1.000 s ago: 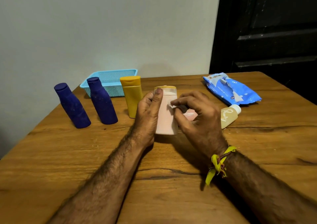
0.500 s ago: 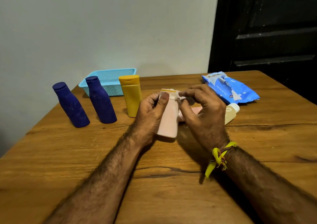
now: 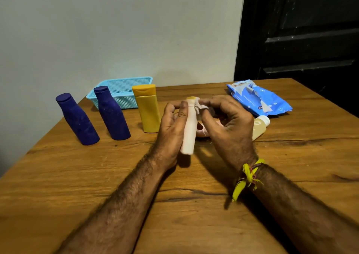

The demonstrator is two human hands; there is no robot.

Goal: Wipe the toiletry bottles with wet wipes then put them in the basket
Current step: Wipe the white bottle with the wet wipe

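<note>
- Behind the right hand (image 3: 229, 125) lies something pink (image 3: 202, 132), mostly hidden; I cannot tell what it is.
- Also behind this hand, a beige bottle with a white cap (image 3: 260, 126) lies on its side, only its cap end and part of the body visible.
- Print on the blue wipes pack (image 3: 258, 98) is too small to read.
- Both forearms are cut off by the lower edge of the picture.
- The pale pink bottle (image 3: 189, 129) is held above the wooden table (image 3: 194, 214), near the middle; its long axis is almost upright, the yellowish cap pointing up and slightly away, the bottom toward the person.
- The left hand (image 3: 172, 127) grips this bottle, thumb on the front and fingers curled behind it.
- The right hand pinches a small white wipe (image 3: 200, 107) against the bottle's cap end.
- Two dark blue bottles (image 3: 112, 113) and a yellow bottle (image 3: 148, 109) stand at the left, in front of the light blue basket (image 3: 124, 90).
</note>
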